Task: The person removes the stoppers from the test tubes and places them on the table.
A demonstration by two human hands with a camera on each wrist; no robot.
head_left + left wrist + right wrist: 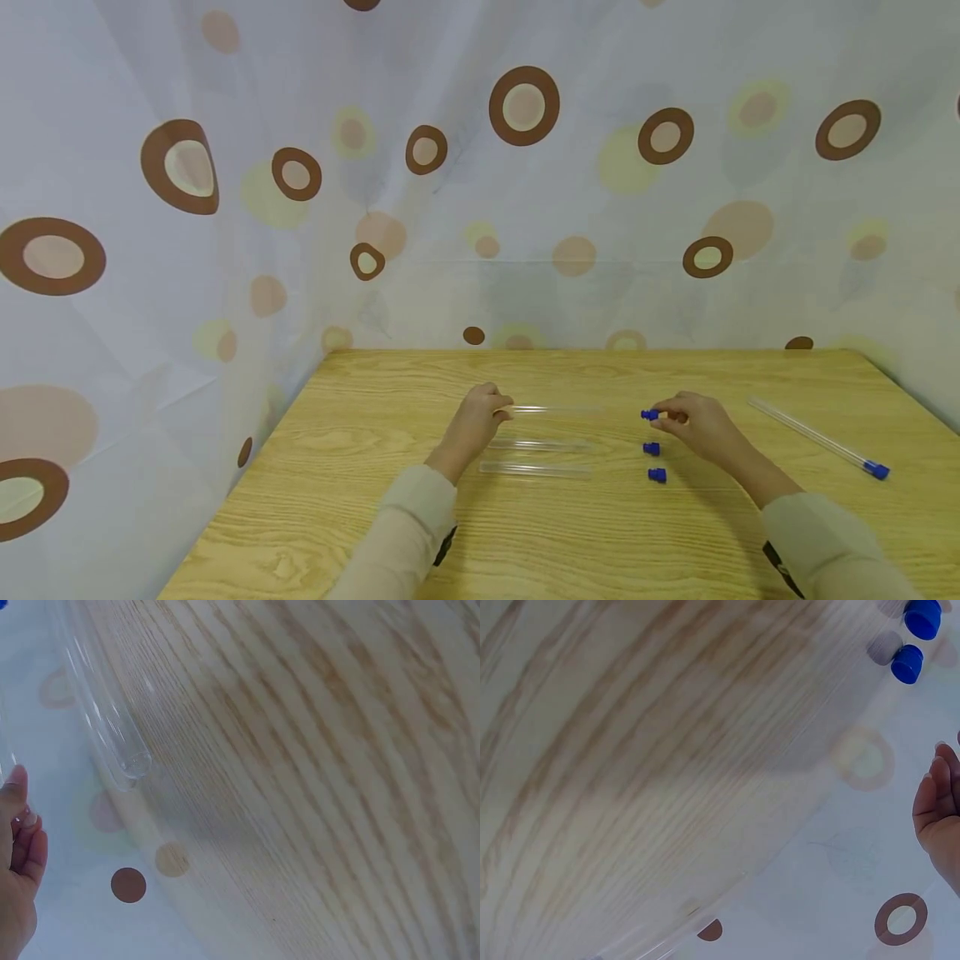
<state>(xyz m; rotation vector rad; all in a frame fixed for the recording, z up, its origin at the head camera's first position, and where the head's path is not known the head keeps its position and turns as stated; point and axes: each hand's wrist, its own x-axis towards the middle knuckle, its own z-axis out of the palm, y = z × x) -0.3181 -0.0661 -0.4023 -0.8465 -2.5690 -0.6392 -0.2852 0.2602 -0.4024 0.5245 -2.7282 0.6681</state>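
Observation:
My left hand point(474, 423) pinches one end of a clear test tube point(551, 409), whose other end points right. Nearer me, two more clear tubes lie side by side, a middle tube point(540, 446) and a front tube point(536, 470). In the left wrist view the fingers point(30, 851) grip the held tube at the left edge. Between thumb and fingers my right hand point(697, 425) holds a blue stopper point(649, 415), partly hidden by the fingertips. Two other blue stoppers, a middle stopper point(652, 448) and a front stopper point(657, 475), rest below it on the table.
A tube with a blue stopper in its end point(817, 437) lies slanted on the right side of the wooden table point(555, 542). Behind and to the left hangs a spotted curtain point(450, 208), meeting the table's back edge.

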